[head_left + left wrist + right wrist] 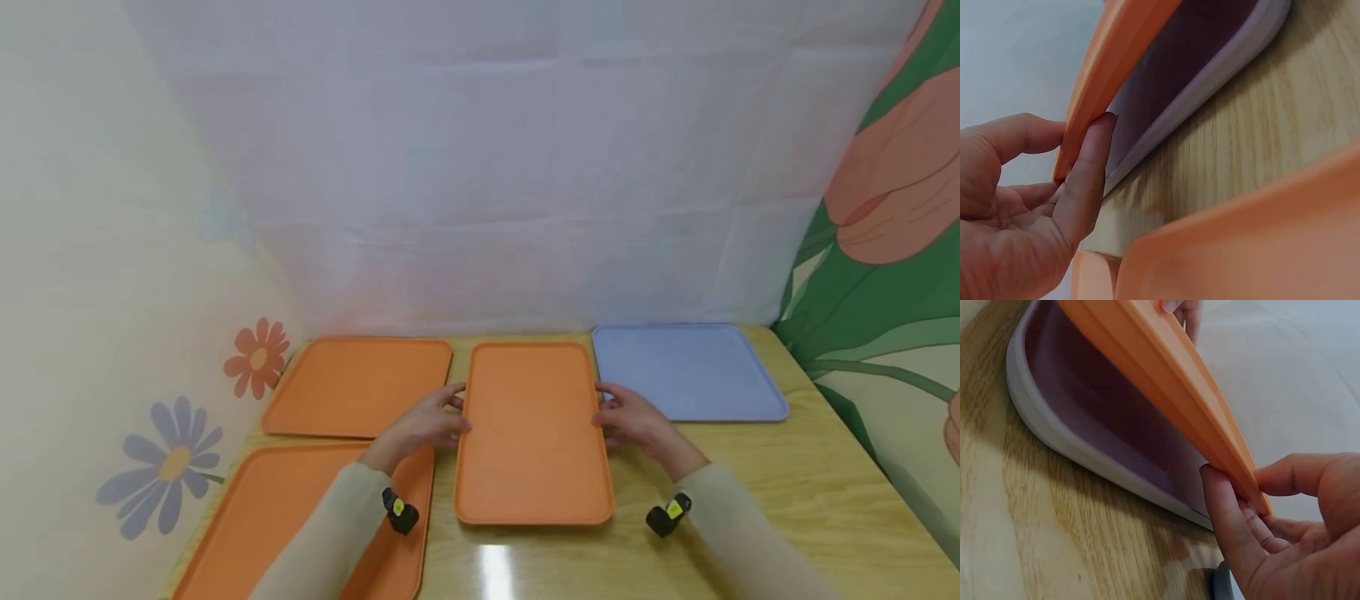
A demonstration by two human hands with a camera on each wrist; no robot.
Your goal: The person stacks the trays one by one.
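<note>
Left hand [427, 423]: we're pinching one long rim, fingers clamped on it from both faces
Right hand [637, 423]: mirroring that, fingers clamped on the opposite rim
Tray [534, 433]: hanging between our fingers, over a pale tray [1207, 84]; a gap's showing, but we're not managing to tell if the far ends are touching
Two-sided grip: we're guessing it's for balance, since something this broad and thin would probably be tipping from one side
Side trays: blue tray [690, 371] lying just beyond and right of our right fingers, back tray [360, 383] left of our left fingers, front tray [292, 500] nearer us; probably giving our hands room
Tray's look: showing plain orange, rounded corners, low raised lip, short side facing us
</note>
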